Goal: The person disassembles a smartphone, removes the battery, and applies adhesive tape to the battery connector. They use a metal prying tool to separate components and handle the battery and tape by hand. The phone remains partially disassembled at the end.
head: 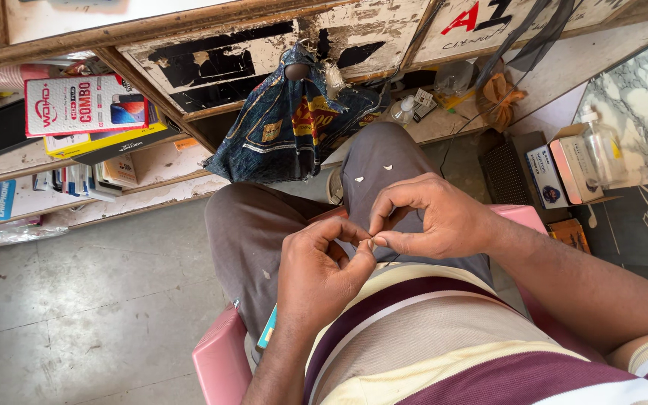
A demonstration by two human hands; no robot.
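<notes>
My left hand (318, 266) and my right hand (427, 217) meet over my lap, fingertips pinched together on a tiny pale object (371, 242) that is too small to identify. Both hands are curled, thumbs and forefingers touching at that spot. I sit on a pink plastic chair (219, 364) in grey trousers (253, 225) and a striped shirt. A few small white scraps (359, 178) lie on my right thigh.
A blue printed bag (286, 127) hangs from the worn wooden counter (264, 45) ahead. Boxed phone accessories (84, 105) fill shelves at left. Small boxes (556, 172) and a clear bottle (601, 146) stand at right beside a marble slab. Grey concrete floor (76, 300) lies at left.
</notes>
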